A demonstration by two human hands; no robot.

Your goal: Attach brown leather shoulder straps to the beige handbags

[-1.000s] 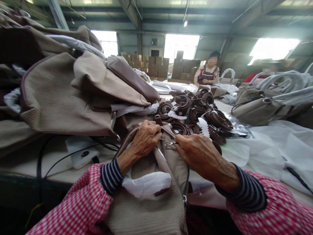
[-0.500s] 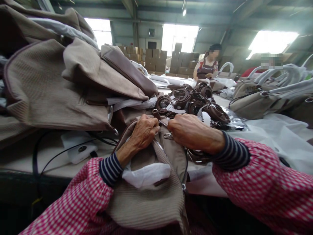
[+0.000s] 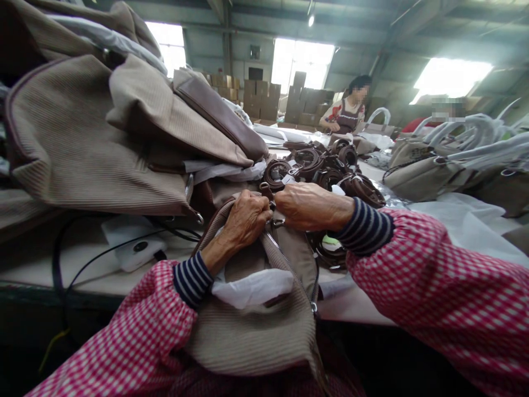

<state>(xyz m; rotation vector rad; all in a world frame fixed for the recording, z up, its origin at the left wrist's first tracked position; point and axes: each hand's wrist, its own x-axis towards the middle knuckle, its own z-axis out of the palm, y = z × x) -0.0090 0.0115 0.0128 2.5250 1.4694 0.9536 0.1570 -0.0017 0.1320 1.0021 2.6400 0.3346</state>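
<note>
A beige ribbed handbag (image 3: 256,336) lies in front of me with its zip (image 3: 283,251) undone. Across its side runs a white paper-wrapped handle (image 3: 254,288). My left hand (image 3: 248,218) is closed on the bag's upper edge, at the far end of the zip. Close beside it, my right hand (image 3: 308,205) is pinched at the same end; its fingertips hide what they grip. A silver metal clasp (image 3: 279,223) shows just under the right fingers. Between and beyond both hands a brown leather tab (image 3: 265,189) sticks up.
Several coiled brown straps (image 3: 306,161) lie behind the hands. More ribbed bags (image 3: 95,143) are heaped on the left, above a white device (image 3: 140,248) with black cables. Bags with wrapped handles (image 3: 438,171) stand at right. A co-worker (image 3: 349,110) is across the table.
My right hand has moved left, closer to my left hand. The metal piece that showed between the fingers is now mostly covered. My left hand has stayed on the bag's edge.
</note>
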